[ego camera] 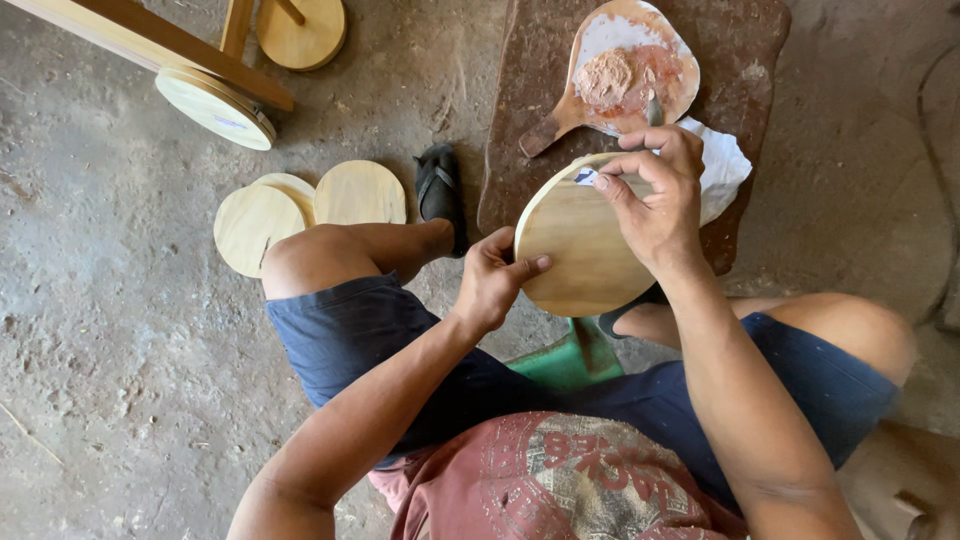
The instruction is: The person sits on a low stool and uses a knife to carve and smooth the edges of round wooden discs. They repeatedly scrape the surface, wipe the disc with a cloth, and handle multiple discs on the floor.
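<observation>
left hand (490, 280) clasps the round wooden disc (575, 250) at its edge; right hand (655, 195) above it pinches a small scraper (586, 177).

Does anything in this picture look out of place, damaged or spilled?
Nothing is clearly damaged. The left hand steadies a round wooden disc, tilted, while the right hand works at its upper edge with a small tool. Pinkish paste lies smeared unevenly over a wooden paddle, none of it spilled beyond.
</observation>
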